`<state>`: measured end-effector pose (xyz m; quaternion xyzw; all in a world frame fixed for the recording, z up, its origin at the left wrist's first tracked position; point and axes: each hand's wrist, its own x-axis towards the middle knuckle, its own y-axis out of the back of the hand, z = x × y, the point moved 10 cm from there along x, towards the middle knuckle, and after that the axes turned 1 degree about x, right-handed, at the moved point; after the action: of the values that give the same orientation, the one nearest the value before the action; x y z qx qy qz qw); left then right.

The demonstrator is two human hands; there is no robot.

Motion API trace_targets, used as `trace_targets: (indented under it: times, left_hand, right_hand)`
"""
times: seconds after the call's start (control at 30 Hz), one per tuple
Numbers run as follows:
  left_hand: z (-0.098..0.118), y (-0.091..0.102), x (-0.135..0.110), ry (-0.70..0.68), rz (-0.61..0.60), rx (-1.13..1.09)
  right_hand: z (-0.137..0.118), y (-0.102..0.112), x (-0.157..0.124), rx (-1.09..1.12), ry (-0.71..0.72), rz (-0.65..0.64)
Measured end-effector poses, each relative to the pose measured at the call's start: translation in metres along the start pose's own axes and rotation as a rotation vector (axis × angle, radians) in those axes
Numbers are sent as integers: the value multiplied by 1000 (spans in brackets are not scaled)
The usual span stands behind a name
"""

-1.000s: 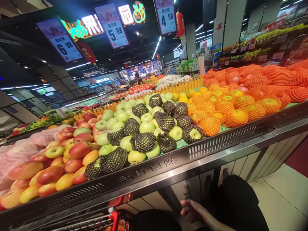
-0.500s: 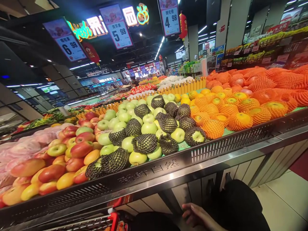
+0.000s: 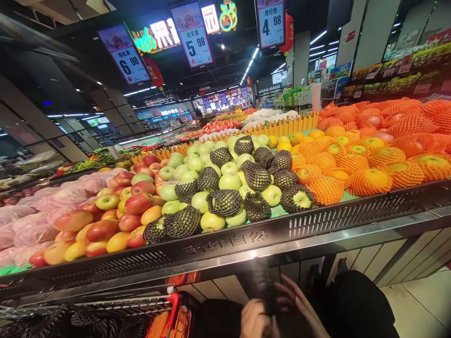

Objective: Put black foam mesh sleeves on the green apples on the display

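"As I view it remotely, where is the black net (image 3: 262, 284)?"

"Below the front edge of the fruit stand (image 3: 225, 241), blurred, clasped in my left hand (image 3: 254, 320); my right hand (image 3: 299, 301) is beside it, fingers spread, contact unclear."

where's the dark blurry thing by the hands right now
In the head view, the dark blurry thing is low, just right of centre, at the left hand, with the right hand to its right and the metal rail above.
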<state>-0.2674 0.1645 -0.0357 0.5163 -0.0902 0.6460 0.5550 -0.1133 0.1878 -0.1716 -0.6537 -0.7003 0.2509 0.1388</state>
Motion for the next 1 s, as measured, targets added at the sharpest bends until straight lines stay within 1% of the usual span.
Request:
trace_targets:
  times: [0.03, 0.07, 0.1, 0.13, 0.17, 0.2, 0.23, 0.27, 0.37, 0.43, 0.47, 0.53, 0.63, 0.7, 0.73, 0.8, 0.83, 0.87, 0.93, 1.0]
  left_hand:
    - [6, -30, 0, -55, -171, -61]
    - [7, -54, -3, -58, -330, -121]
    - [3, -71, -7, -13, -446, -171]
    - [-4, -81, -11, 66, -506, -208]
    - [-15, -84, -13, 162, -517, -233]
    - [-27, -83, -15, 258, -491, -250]
    - [-38, -80, -16, 342, -453, -266]
    - [-47, -77, -18, 413, -426, -287]
    - [-71, -71, -24, 606, -381, -349]
    - [-84, -66, -27, 709, -344, -351]
    - [-90, -63, -28, 748, -327, -337]
    - [-97, -61, -31, 801, -334, -302]
    - [-102, -65, -38, 844, -397, -275]
    - [-104, -69, -43, 867, -427, -278]
    - [-105, -71, -46, 879, -438, -283]
    - [-104, -76, -50, 893, -462, -302]
    - [-103, -80, -51, 894, -473, -320]
    - [-101, -83, -52, 896, -478, -345]
    - [-98, -91, -54, 918, -460, -428]
    - [-94, -100, -56, 960, -424, -568]
  right_hand:
    - [-8, 10, 1, 16, 49, 61]
    - [-15, 20, 1, 10, 84, 125]
    - [-18, 30, 2, -16, 101, 191]
    - [-20, 39, 2, -54, 101, 255]
    - [-19, 47, 2, -92, 91, 304]
    - [-17, 50, 2, -121, 77, 327]
    - [-14, 50, 3, -145, 66, 321]
    - [-10, 46, 5, -169, 53, 288]
    - [4, 26, 7, -250, -15, 148]
    - [8, 16, 7, -340, -36, 96]
    - [4, 12, 7, -401, -13, 88]
    - [-12, 9, 8, -553, 91, 105]
    - [-46, 13, 4, -775, 288, 215]
    - [-66, 18, -2, -864, 408, 295]
    - [-72, 19, -5, -883, 450, 308]
    - [-75, 21, -9, -855, 476, 284]
    - [-72, 23, -8, -803, 449, 267]
    - [-65, 26, -7, -725, 394, 257]
    - [-46, 36, -1, -510, 235, 262]
    - [-22, 42, 3, -261, 62, 293]
